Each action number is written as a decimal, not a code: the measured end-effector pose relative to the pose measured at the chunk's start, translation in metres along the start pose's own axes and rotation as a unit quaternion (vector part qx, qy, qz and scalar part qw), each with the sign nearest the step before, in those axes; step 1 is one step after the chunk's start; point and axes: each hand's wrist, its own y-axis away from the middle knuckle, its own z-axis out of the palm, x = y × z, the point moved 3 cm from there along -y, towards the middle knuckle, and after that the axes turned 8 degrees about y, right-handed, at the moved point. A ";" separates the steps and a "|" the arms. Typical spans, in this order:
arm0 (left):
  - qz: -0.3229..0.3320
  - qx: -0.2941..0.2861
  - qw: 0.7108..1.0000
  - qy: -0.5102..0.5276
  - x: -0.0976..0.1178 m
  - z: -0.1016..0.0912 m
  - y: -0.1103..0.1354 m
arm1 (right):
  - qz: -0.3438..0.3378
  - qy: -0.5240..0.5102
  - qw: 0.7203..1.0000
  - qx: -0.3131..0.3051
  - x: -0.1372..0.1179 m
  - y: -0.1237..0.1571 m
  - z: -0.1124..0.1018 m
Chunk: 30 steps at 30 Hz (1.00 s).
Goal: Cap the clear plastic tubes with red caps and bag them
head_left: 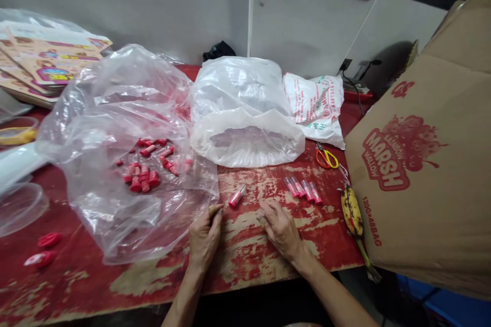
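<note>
My left hand (206, 237) rests on the worn red table beside the edge of a large clear plastic bag (126, 112). Its fingers are curled in, thumb against the forefinger, and nothing shows in them. Loosely bent and a little apart are the fingers of my right hand (281, 227), with nothing visible in its grasp. Between and just beyond both hands lies a small clear tube with a pink-red end (237, 195). Several similar tubes (303, 190) lie side by side to the right. Small red pieces (143, 176) sit in a heap at the clear bag.
A whitish plastic bag (245, 107) stands open behind the tube. Farther right are a printed white bag (314, 107), scissors (327, 158), a spotted banana (352, 211) and a cardboard box (422, 163). Leftward are printed cards (49, 61), red pieces (49, 239) and a clear round container (23, 209).
</note>
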 end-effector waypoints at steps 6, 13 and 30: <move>-0.005 -0.001 1.000 0.003 0.002 0.000 0.002 | 0.009 -0.062 0.998 0.032 0.003 0.010 -0.002; -0.015 0.010 1.000 0.007 0.002 0.001 0.004 | -0.004 -0.069 0.996 0.064 0.010 0.005 -0.002; -0.027 0.001 0.999 0.024 0.004 0.003 0.005 | 0.097 -0.145 0.984 0.016 0.011 0.012 0.006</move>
